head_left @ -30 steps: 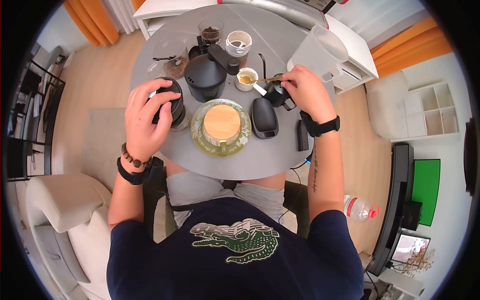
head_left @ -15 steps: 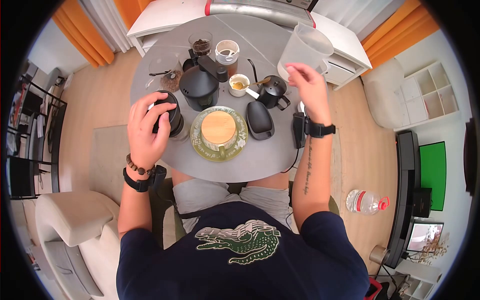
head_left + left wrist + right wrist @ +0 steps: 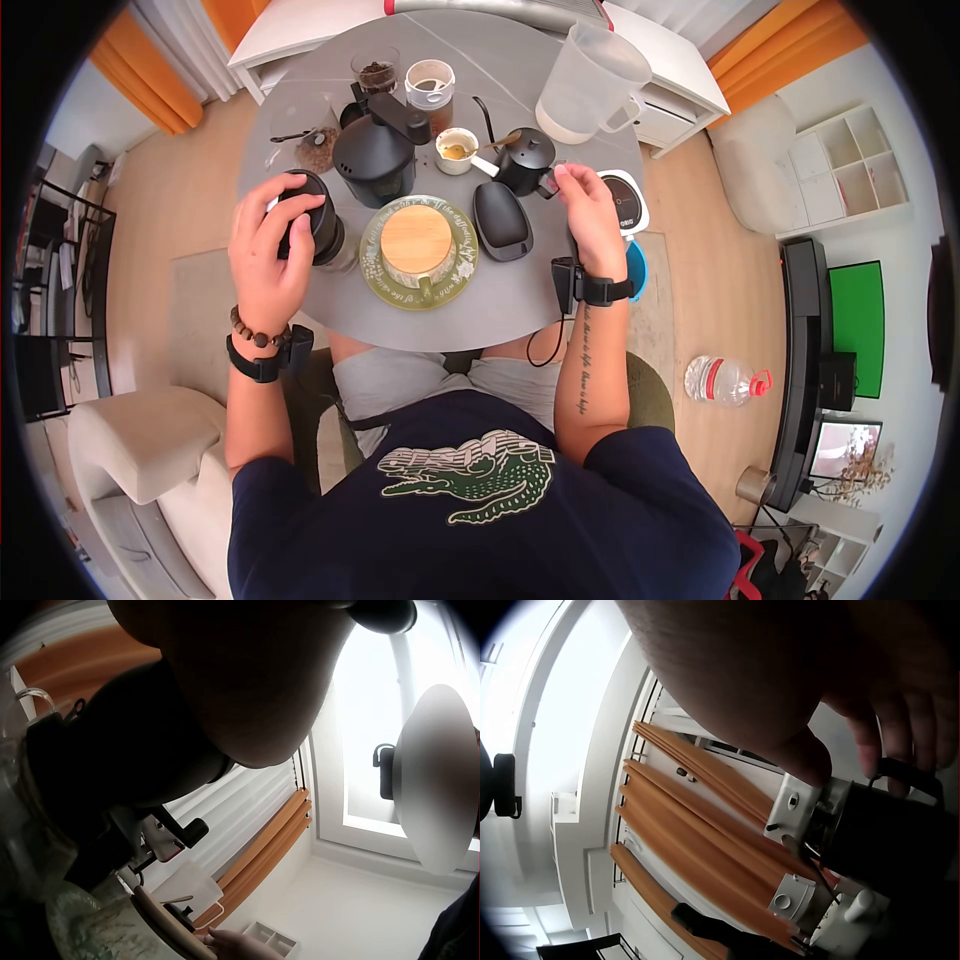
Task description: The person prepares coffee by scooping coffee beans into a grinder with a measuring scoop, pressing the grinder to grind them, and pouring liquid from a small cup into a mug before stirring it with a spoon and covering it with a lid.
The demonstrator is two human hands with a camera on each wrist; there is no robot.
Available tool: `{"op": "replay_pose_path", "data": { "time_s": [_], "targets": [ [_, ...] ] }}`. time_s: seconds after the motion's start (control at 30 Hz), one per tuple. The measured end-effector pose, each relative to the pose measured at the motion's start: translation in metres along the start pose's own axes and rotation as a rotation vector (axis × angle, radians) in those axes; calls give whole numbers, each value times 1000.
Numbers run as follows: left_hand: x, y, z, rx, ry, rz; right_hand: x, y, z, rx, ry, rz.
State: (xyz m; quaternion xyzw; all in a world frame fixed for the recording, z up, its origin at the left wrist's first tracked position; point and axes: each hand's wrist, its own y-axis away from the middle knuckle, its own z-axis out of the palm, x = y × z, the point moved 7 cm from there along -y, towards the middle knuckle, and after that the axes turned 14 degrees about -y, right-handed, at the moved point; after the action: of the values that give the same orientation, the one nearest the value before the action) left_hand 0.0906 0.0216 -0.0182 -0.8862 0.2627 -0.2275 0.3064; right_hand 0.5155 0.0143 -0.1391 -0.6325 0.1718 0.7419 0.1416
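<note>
My left hand (image 3: 268, 245) grips the black top of an upright cylinder (image 3: 318, 222) with a clear lower part, at the table's left. In the left wrist view, that dark cylinder (image 3: 112, 742) looms large beside the hand. My right hand (image 3: 595, 220) is at the handle of a black gooseneck kettle (image 3: 526, 160). In the right wrist view its fingertips (image 3: 868, 761) meet the handle loop (image 3: 907, 771), while the thumb stays apart from it. Left of the kettle, a small white long-handled pot (image 3: 455, 150) holds a wooden spoon (image 3: 507, 140) and yellowish contents.
A wooden-lidded cup (image 3: 416, 240) sits on a green saucer (image 3: 385, 285) between the hands. Around it stand a black pitcher-like vessel (image 3: 372, 165), a black oval device (image 3: 503, 222), and a clear jug (image 3: 590, 85). A white scale (image 3: 625, 205) lies right of the right hand.
My right hand let go of the wooden spoon, leaving it in the white pot, then lifted away and came down to the kettle handle. My left hand keeps its grip on the cylinder.
</note>
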Motion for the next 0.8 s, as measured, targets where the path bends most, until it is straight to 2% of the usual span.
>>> {"op": "replay_pose_path", "data": {
  "time_s": [0.1, 0.23, 0.3, 0.4, 0.63, 0.73, 0.8],
  "targets": [
    [1, 0, -2, 4, -20, 5, -5, 6, 12, 32, 205, 7],
    [0, 0, -1, 20, -16, 5, 9, -3, 9, -4, 132, -48],
    [0, 0, 0, 39, -7, 2, 13, -4, 9, 38, 41, -33],
    [1, 0, -1, 46, -4, -1, 26, -13, 4, 31, 68, 45],
    [3, -1, -3, 25, -39, 18, 10, -5, 11, 38, 163, 20],
    [2, -1, -3, 26, -42, 19, 10, -1, 15, 4, 184, 53],
    [2, -1, -3, 28, -44, 16, 15, 5, 19, 5, -24, 217]
  ]
}}
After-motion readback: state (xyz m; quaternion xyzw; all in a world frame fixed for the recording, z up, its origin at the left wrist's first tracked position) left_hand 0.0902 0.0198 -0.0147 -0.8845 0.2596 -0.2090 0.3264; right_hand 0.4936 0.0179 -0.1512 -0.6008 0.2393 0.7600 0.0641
